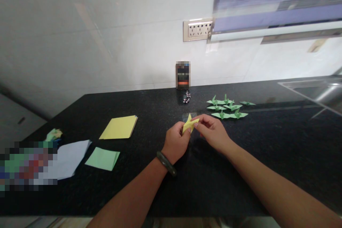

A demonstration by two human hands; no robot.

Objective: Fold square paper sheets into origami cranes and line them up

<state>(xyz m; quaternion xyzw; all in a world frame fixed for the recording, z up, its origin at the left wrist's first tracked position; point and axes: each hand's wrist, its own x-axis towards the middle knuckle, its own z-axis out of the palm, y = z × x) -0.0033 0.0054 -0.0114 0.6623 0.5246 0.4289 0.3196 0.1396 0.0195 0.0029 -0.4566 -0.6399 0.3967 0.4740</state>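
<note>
Between my two hands, above the black countertop, is a folded yellow origami paper (188, 125) with pointed ends sticking up and to the right. My left hand (176, 140) pinches its lower left part, thumb on top, and a dark bangle circles that wrist. The right-hand point of the paper sits between the thumb and finger of my right hand (214, 132). Several green paper cranes (227, 108) stand in loose rows beyond my right hand. To the left lie a stack of yellow paper (119, 127) and a green paper sheet (103, 159).
A blurred-out phone-like object (183, 75) leans on the wall, with a beaded string (186, 97) before it. White paper (71, 158) and crumpled scraps (54, 134) lie far left. A metal sink (327, 94) is set in at the right. A socket panel (198, 30) is on the wall.
</note>
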